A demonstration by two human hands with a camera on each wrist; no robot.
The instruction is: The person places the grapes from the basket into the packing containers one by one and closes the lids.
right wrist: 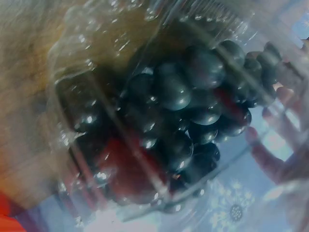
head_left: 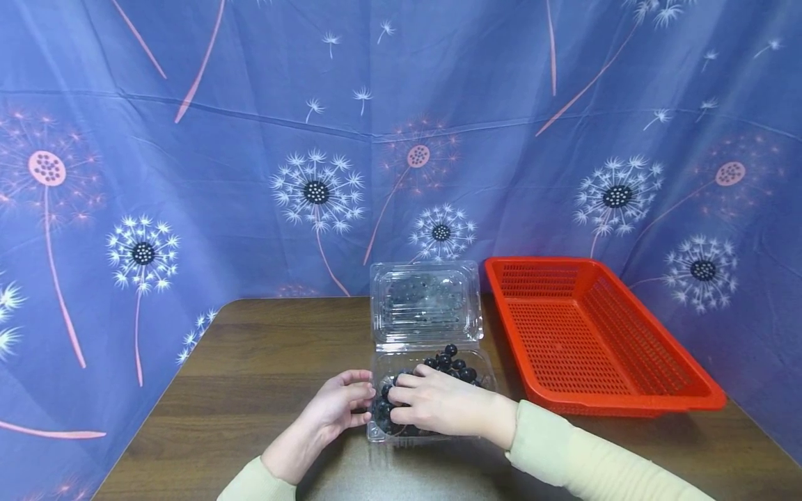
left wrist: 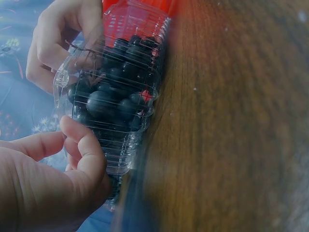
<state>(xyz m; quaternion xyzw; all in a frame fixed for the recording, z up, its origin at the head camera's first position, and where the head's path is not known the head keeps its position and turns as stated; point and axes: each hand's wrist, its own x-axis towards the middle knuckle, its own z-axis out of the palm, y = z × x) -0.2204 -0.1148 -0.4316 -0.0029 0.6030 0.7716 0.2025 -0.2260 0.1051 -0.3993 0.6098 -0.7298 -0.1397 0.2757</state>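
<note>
A clear plastic clamshell box [head_left: 374,437] stands on the table with its lid [head_left: 428,278] raised behind it. Dark grapes [head_left: 467,374] fill the box, some on stems; the right wrist view shows them close through the plastic. My right hand [head_left: 441,405] reaches over the box from the right, fingers bent down among the grapes. In the left wrist view the right hand [left wrist: 60,41] pinches the bunch by a thin brown stem [left wrist: 79,47]. At the box's left wall is my left hand [head_left: 341,403], its fingers loosely bent and fingertips right at the plastic.
A red perforated plastic basket [head_left: 651,401] stands right of the box, near the table's right edge. The brown wooden table [head_left: 276,341] extends to the left. A blue cloth with dandelion prints [head_left: 238,174] hangs behind the table.
</note>
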